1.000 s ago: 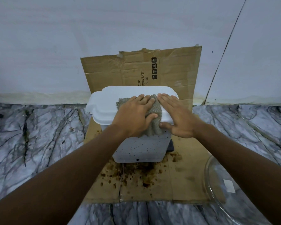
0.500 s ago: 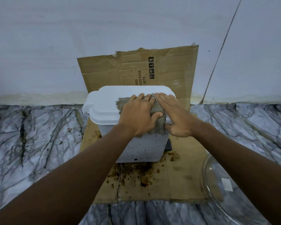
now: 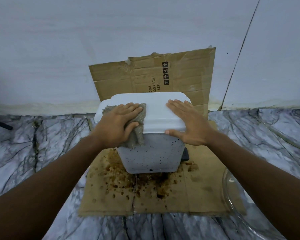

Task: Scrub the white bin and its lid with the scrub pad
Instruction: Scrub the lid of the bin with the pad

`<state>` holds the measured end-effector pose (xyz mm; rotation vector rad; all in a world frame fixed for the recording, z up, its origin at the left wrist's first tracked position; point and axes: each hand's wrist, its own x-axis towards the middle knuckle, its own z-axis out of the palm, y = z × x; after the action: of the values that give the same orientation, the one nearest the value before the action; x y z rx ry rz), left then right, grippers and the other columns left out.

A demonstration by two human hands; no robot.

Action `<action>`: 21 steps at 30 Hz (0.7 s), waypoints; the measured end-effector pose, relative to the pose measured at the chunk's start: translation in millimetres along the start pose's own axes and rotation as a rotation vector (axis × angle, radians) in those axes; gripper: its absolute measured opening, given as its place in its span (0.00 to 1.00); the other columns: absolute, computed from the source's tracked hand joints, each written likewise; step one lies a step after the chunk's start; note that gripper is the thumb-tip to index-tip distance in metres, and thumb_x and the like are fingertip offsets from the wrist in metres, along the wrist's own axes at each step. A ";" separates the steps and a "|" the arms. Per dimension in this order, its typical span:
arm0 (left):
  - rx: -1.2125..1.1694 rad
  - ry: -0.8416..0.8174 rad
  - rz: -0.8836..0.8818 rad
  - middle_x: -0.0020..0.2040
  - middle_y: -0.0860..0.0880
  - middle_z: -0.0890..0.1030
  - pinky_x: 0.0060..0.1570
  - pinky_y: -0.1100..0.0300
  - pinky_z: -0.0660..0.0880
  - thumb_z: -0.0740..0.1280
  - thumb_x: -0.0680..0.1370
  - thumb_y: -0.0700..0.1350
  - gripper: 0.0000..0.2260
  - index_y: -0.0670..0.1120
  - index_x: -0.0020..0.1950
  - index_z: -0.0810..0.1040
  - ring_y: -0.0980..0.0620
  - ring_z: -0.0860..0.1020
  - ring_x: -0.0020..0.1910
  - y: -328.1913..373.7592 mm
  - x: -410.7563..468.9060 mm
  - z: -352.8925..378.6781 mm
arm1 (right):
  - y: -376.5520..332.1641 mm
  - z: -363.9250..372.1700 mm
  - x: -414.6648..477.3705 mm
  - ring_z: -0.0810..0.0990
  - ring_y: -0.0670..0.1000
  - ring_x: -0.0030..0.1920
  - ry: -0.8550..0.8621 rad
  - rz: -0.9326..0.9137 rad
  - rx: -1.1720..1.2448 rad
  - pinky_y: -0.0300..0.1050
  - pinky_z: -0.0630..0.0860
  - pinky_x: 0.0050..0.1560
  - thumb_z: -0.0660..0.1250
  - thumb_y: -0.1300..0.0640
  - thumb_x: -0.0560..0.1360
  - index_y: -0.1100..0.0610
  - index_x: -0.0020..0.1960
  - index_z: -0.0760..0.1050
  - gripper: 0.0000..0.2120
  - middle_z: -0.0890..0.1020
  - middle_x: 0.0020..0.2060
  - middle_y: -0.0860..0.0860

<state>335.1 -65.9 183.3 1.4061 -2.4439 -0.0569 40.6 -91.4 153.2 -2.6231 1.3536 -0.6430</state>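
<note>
- The white bin [image 3: 152,153] is standing on the stained cardboard [image 3: 197,193], toward its far edge, with the lid [image 3: 156,108] sitting on top.
- The left hand [image 3: 118,122] is pressing the scrub pad [image 3: 139,134] onto the lid's left part, fingers [image 3: 132,107] straight.
- The right hand [image 3: 187,122] is resting flat on the lid's right part, fingers spread and relaxed.

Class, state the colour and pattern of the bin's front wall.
White bin: dotted with small dark specks; head view.

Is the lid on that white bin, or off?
On. The lid sits flat atop the bin, its rim overhanging the front; the left hand presses the pad on it, the right hand rests flat.
</note>
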 end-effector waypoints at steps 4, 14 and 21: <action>0.032 0.094 -0.037 0.75 0.46 0.72 0.77 0.51 0.57 0.59 0.82 0.55 0.25 0.44 0.76 0.71 0.45 0.67 0.76 -1.4 -4.2 6.5 | 2.5 4.2 0.7 0.52 0.47 0.80 0.054 -0.011 -0.026 0.49 0.45 0.80 0.60 0.30 0.74 0.51 0.80 0.58 0.42 0.59 0.79 0.48; 0.085 0.115 -0.013 0.78 0.47 0.68 0.78 0.50 0.55 0.56 0.85 0.56 0.24 0.47 0.79 0.67 0.47 0.63 0.78 38.5 20.1 31.3 | 10.5 5.1 4.1 0.54 0.49 0.80 0.061 -0.065 -0.078 0.56 0.53 0.79 0.59 0.30 0.74 0.52 0.79 0.58 0.41 0.61 0.79 0.49; 0.000 -0.058 0.014 0.81 0.50 0.60 0.79 0.54 0.49 0.56 0.86 0.51 0.23 0.50 0.82 0.60 0.51 0.56 0.81 -41.6 -13.7 -8.5 | 9.6 6.5 4.0 0.53 0.48 0.80 0.068 -0.056 -0.068 0.53 0.50 0.80 0.59 0.30 0.75 0.51 0.80 0.58 0.41 0.60 0.79 0.49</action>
<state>378.7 -74.7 179.9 1.4061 -2.5009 -0.0957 38.1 -100.8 145.8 -2.7247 1.3482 -0.7121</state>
